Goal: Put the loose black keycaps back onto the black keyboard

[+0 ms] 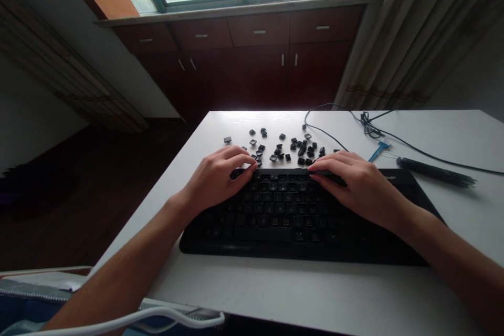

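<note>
A black keyboard [263, 233] lies on the white table, with keycaps gone from several spots in its upper and right-hand rows. My left hand [214, 178] is over its far left part, thumb and index finger pinched together at the back edge; whatever is between them is too small to make out. Near the middle of the same edge, my right hand [354, 184] has its thumb and index tips brought close together at the top row, and anything between them is hidden. Loose black keycaps [302, 150] lie scattered just behind the keyboard.
A blue brush [379, 150] and a dark, slender bristled object [435, 171] lie to the right. A black cable [425, 151] runs across the table [275, 289]. Beyond stand wooden cabinets [260, 73] below a window. A white tubular rail [157, 316] is at lower left.
</note>
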`<state>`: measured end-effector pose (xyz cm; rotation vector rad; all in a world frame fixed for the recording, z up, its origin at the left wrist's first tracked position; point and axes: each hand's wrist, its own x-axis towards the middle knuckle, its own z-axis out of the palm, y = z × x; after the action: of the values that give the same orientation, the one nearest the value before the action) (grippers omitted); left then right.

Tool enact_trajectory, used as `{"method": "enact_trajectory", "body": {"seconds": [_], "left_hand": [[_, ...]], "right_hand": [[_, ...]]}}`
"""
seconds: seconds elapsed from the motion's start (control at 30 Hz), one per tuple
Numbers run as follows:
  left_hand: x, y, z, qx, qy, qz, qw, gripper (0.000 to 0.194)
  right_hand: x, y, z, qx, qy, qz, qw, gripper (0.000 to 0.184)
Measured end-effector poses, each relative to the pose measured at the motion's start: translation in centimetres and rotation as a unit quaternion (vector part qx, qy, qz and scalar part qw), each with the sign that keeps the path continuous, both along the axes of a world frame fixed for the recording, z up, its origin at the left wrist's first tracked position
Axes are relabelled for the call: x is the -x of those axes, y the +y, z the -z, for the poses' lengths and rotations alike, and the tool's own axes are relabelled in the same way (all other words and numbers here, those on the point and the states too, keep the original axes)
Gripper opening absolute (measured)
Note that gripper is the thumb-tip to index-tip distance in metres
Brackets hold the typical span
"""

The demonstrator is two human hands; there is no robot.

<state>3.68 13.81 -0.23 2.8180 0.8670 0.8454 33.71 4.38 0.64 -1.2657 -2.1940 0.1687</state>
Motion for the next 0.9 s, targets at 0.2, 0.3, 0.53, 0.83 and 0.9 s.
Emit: {"method": "enact_trajectory", "body": {"seconds": [0.2, 0.3, 0.53, 0.83, 0.9], "left_hand": [[-0.03, -0.05, -0.01, -0.001, -0.002, -0.003, 1.000, 0.011], [-0.06, -0.01, -0.01, -0.001, 0.001, -0.003, 1.000, 0.011], [-0.12, -0.07, 0.03, 0.004, -0.002, -0.008, 1.000, 0.012], [-0.06, -0.19, -0.06, 0.005, 0.007, -0.011, 1.000, 0.014], [-0.04, -0.15, 0.02, 0.004, 0.006, -0.011, 1.000, 0.014]], "right_hand": [[0.92, 0.38, 0.11, 0.020, 0.019, -0.024, 0.999, 0.019], [1.05, 0.56, 0.25, 0.029, 0.023, -0.022, 0.999, 0.020], [0.79, 0.48, 0.33, 0.038, 0.025, -0.024, 0.999, 0.017], [0.87, 0.45, 0.47, 0.038, 0.032, -0.010, 0.999, 0.017], [0.74, 0.40, 0.37, 0.034, 0.005, -0.038, 0.999, 0.018]]}}
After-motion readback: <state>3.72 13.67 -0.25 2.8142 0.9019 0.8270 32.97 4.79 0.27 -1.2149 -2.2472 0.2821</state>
